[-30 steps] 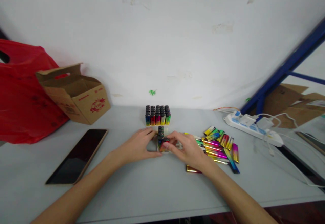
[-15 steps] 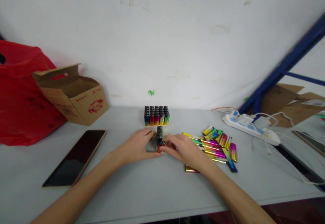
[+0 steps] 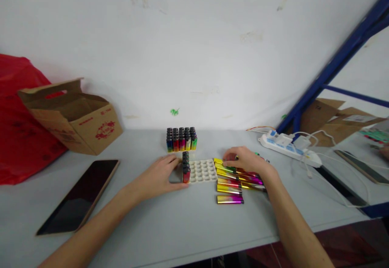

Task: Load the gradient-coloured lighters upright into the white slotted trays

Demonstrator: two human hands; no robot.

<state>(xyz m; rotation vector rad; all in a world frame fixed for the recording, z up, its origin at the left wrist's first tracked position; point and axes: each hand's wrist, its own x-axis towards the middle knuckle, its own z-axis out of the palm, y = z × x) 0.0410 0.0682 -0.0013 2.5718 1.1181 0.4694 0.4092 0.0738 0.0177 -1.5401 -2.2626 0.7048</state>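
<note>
A white tray [image 3: 204, 171] with rows of round holes lies on the table. Black-topped lighters [image 3: 186, 172] stand upright in a column along its left side. My left hand [image 3: 159, 175] grips the tray's left end, thumb at the near corner and fingers at the far one. To the right of the tray, my right hand [image 3: 244, 160] reaches over a pile of shiny loose lighters [image 3: 229, 189]. Its fingers are curved and apart, the fingertips close to a yellow lighter [image 3: 218, 161]. The palm and forearm cover part of the pile.
Behind the tray stands a block of upright lighters [image 3: 181, 141]. At the left are a tablet [image 3: 79, 197], an open cardboard box [image 3: 94, 128] and a red bag [image 3: 22, 126]. A power strip [image 3: 288, 150] with cables lies at the right, near a blue frame [image 3: 328, 71]. Another person's hand [image 3: 384, 152] shows at the right edge.
My right hand has left the lighter column and moved right, over the loose lighters. The front lighter now stands upright, and the tray's holes are uncovered. The view has shifted slightly right.
</note>
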